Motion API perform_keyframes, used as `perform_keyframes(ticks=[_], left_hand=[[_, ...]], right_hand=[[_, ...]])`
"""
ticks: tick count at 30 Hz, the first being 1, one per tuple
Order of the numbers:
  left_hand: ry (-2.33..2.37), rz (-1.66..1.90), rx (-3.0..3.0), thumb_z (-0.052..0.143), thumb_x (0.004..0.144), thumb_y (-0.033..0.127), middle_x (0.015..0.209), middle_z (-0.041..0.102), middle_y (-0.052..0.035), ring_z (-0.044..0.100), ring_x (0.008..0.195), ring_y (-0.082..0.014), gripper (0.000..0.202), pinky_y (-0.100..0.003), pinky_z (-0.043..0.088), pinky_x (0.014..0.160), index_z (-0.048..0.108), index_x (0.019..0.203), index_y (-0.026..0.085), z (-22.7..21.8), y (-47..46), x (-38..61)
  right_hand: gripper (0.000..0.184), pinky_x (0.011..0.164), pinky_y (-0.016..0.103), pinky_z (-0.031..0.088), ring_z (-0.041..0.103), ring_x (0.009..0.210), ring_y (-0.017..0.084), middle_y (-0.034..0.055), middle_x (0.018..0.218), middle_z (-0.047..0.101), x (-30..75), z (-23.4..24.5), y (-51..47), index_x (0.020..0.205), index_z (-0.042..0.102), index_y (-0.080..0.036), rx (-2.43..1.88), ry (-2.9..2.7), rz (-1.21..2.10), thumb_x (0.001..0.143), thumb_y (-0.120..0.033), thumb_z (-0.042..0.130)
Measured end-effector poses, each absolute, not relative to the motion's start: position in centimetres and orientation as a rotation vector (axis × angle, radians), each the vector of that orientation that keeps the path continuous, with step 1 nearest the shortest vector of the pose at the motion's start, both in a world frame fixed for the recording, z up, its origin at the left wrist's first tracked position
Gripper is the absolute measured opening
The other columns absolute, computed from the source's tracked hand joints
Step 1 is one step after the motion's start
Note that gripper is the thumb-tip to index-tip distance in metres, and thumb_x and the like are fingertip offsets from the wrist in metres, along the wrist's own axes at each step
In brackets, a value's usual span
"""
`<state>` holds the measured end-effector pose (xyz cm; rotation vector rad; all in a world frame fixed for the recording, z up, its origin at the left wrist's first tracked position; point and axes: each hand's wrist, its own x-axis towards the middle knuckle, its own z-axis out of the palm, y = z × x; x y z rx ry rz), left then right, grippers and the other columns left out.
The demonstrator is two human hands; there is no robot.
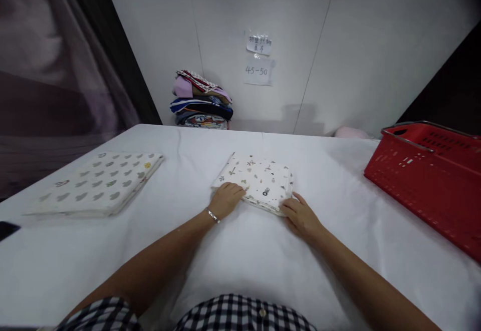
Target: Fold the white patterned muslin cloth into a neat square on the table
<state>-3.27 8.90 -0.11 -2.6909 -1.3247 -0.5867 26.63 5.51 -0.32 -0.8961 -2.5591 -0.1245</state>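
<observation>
A white folded cloth printed with small plants and figures lies in several layers on the white-covered table. My left hand, with a silver bracelet at the wrist, grips its near left edge, fingers over the top. At the near right corner my right hand is closed on the edge, its thumb on the far side. The undersides of both hands are hidden. Off to the left, apart from my hands, is a second folded cloth with rows of grey mushroom-like shapes.
A red plastic basket with a metal handle stands at the right. Behind the table's far edge rises a stack of folded fabrics against the wall. Two paper notes hang there, the lower reading 45-50. A dark object lies at the left edge.
</observation>
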Motion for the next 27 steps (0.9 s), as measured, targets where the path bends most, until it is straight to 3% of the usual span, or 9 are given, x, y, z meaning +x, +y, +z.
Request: perform_keyframes(ticks=[6,11,15,17,20,27], left_hand=[[-1.602,-0.626,-2.566,0.044,0.078,0.004,0.111,0.065,-0.0033,0.051,0.114,-0.0222,0.037,-0.045,0.033,0.100,0.066,0.098,0.025,0.6,13.5,-6.8],[-1.659,-0.630,-2.621,0.041,0.069,-0.001,0.120,0.061,-0.0042,0.047,0.120,-0.0219,0.049,-0.042,0.036,0.100,0.062,0.107,0.021,0.8,13.4,-7.4],[-1.501,-0.921,-2.675,0.045,0.080,0.012,0.110,0.064,-0.0051,0.054,0.108,-0.0193,0.032,-0.038,0.038,0.096,0.060,0.107,0.019,1.0,8.8,-5.4],[-1.458,-0.994,-2.716,0.051,0.085,0.025,0.103,0.065,-0.0053,0.056,0.100,-0.0193,0.022,-0.037,0.040,0.091,0.060,0.104,0.020,1.1,6.2,-3.9],[-1.427,-0.944,-2.796,0.057,0.083,0.036,0.098,0.064,-0.0054,0.055,0.094,-0.0201,0.024,-0.037,0.041,0.084,0.060,0.101,0.020,1.0,3.7,-1.9],[-1.469,-0.784,-2.775,0.054,0.083,0.023,0.091,0.061,-0.0047,0.051,0.090,-0.0205,0.008,-0.037,0.038,0.079,0.059,0.089,0.019,0.3,3.0,-0.4]], right_hand=[[0.030,0.101,0.042,0.034,0.056,0.094,0.023,0.0081,0.099,0.065,17.3,0.8,4.0,0.111,0.059,-0.020,-0.860,-2.614,0.064,0.085,-0.022,0.044],[0.035,0.094,0.034,0.040,0.057,0.101,0.023,0.0046,0.111,0.064,15.3,1.9,3.6,0.117,0.057,-0.025,-0.862,-2.644,0.277,0.086,-0.020,0.041],[0.034,0.104,0.043,0.031,0.051,0.114,0.024,0.0051,0.119,0.062,19.6,1.0,4.9,0.118,0.056,-0.022,-0.783,-2.469,0.233,0.087,-0.021,0.042],[0.030,0.099,0.044,0.037,0.053,0.111,0.023,0.0074,0.113,0.064,22.6,0.4,6.4,0.110,0.061,-0.020,-0.891,-2.259,0.151,0.087,-0.020,0.042],[0.026,0.091,0.041,0.044,0.058,0.101,0.021,0.0083,0.105,0.066,26.9,-0.4,8.7,0.101,0.065,-0.022,-1.124,-2.035,0.119,0.085,-0.022,0.044],[0.029,0.075,0.033,0.050,0.059,0.094,0.019,0.0060,0.109,0.063,30.8,-2.4,10.6,0.102,0.066,-0.024,-1.304,-1.857,0.549,0.077,-0.029,0.052]])
